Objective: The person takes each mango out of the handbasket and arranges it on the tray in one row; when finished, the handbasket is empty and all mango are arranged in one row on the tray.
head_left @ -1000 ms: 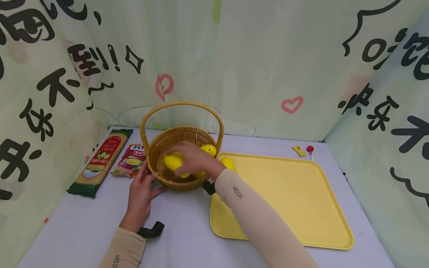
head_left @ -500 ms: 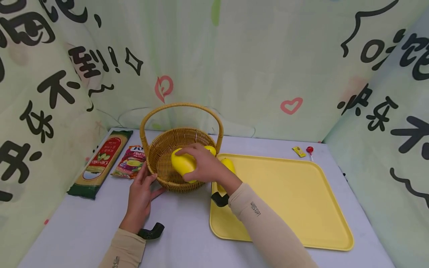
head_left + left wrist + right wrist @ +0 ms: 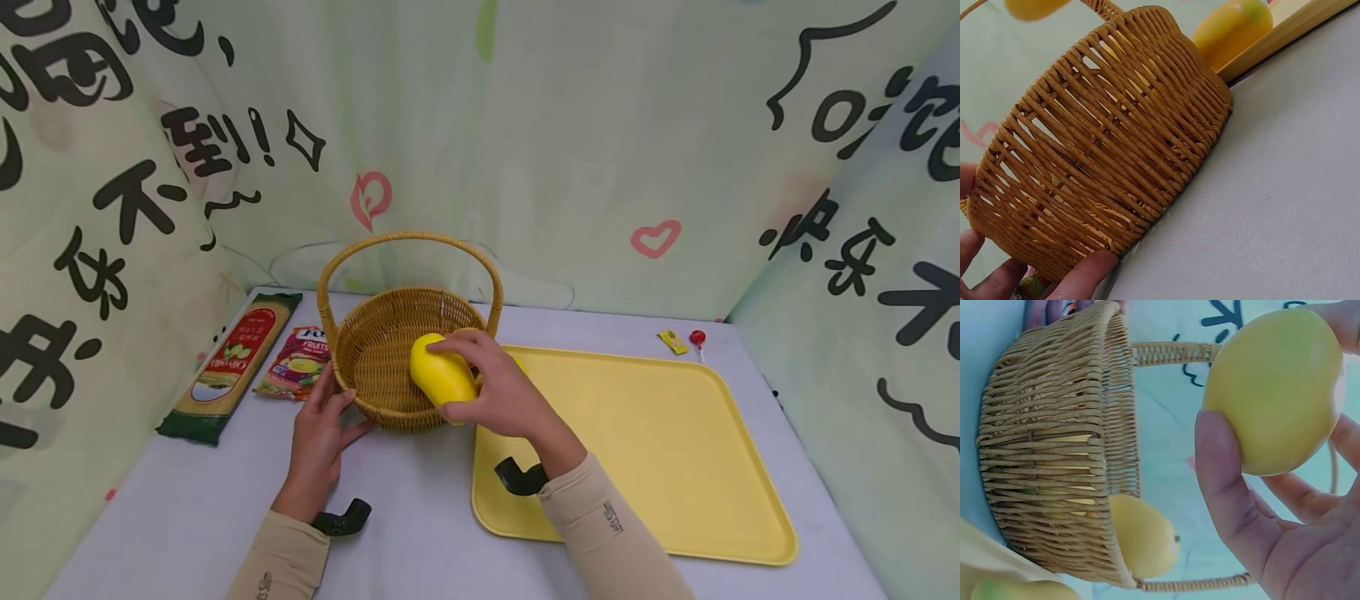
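Observation:
My right hand grips a yellow mango between thumb and fingers, lifted over the near right rim of the wicker basket. In the right wrist view, the held mango is well above the rim. A second mango shows at the basket's rim, mostly hidden by the weave. My left hand holds the basket's near left side, its thumb low by the base. Another mango lies on the yellow tray, right beside the basket.
The yellow tray lies to the right of the basket. Left of it are a long green-and-red packet and a purple snack bag. A small yellow packet and red lollipop sit at the back right. Printed curtains surround the table.
My right hand has lifted the mango out of the basket's middle and carried it right and toward me, to the rim. The left hand has stayed on the basket.

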`<act>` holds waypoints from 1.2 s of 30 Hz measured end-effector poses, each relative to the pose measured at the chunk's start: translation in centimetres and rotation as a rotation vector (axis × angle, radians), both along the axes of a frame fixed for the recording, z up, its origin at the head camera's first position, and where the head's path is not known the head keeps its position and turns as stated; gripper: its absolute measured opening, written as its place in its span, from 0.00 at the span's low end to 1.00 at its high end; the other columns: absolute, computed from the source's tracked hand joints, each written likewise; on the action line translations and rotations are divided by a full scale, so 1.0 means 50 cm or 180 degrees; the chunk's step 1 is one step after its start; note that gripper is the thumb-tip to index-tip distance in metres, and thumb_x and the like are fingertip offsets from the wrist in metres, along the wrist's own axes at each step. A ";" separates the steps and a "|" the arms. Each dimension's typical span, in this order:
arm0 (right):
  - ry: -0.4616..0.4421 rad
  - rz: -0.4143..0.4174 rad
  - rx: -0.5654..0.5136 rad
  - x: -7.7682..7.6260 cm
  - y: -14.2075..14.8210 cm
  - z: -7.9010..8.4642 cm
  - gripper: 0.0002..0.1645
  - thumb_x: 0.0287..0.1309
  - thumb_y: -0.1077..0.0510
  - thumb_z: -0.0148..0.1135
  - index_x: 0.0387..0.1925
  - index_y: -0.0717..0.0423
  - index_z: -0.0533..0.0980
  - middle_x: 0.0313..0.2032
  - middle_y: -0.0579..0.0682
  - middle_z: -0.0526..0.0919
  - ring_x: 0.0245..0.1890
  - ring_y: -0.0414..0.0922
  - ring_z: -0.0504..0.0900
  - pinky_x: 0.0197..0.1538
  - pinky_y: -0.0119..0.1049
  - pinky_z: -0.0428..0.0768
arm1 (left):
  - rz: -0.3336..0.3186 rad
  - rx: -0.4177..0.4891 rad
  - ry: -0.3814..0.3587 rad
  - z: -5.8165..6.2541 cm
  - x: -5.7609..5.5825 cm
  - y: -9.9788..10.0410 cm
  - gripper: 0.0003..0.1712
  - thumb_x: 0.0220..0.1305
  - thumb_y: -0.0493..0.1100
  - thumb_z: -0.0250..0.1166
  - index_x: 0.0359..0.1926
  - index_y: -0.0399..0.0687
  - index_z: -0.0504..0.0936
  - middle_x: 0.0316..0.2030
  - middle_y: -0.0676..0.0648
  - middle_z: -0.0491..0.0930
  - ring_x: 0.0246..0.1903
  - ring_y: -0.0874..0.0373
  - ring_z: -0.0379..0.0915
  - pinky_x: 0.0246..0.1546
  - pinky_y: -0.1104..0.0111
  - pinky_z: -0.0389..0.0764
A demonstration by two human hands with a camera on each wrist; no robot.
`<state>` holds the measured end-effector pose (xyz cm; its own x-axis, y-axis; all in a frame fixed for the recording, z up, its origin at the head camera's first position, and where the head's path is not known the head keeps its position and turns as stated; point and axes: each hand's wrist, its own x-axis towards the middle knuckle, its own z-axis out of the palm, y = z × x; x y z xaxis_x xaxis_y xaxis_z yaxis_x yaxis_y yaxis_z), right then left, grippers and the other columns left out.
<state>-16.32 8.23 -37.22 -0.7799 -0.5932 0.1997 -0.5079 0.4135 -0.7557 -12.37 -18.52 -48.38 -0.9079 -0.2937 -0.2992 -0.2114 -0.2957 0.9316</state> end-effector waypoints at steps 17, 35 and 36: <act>-0.0064 -0.0371 -0.0321 0.046 0.090 0.002 0.41 0.53 0.57 0.75 0.70 0.40 0.76 0.75 0.51 0.67 0.60 0.55 0.78 0.45 0.38 0.88 | -0.0026 0.0042 0.0011 -0.001 0.000 -0.001 0.39 0.82 0.45 0.55 0.83 0.81 0.52 0.85 0.58 0.49 0.79 0.49 0.59 0.60 0.43 0.82; 0.0084 -0.0571 -0.0076 0.061 0.145 0.017 0.42 0.54 0.58 0.77 0.72 0.44 0.75 0.76 0.53 0.67 0.61 0.55 0.79 0.44 0.37 0.87 | -0.0030 0.0024 -0.0020 0.003 0.004 -0.001 0.39 0.82 0.46 0.55 0.82 0.82 0.52 0.85 0.58 0.49 0.79 0.49 0.60 0.60 0.44 0.83; 0.0077 -0.0583 -0.0049 0.062 0.150 0.018 0.42 0.54 0.59 0.77 0.72 0.44 0.75 0.76 0.53 0.67 0.61 0.55 0.79 0.44 0.37 0.87 | -0.0035 0.0023 -0.0030 0.002 0.006 -0.001 0.39 0.82 0.46 0.55 0.83 0.82 0.52 0.85 0.58 0.48 0.79 0.48 0.60 0.61 0.44 0.83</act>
<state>-13.21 15.74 -36.31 -0.8694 -0.4385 0.2277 -0.4434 0.4892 -0.7511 -12.08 -18.58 -48.27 -0.9081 -0.2816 -0.3099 -0.2235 -0.3000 0.9274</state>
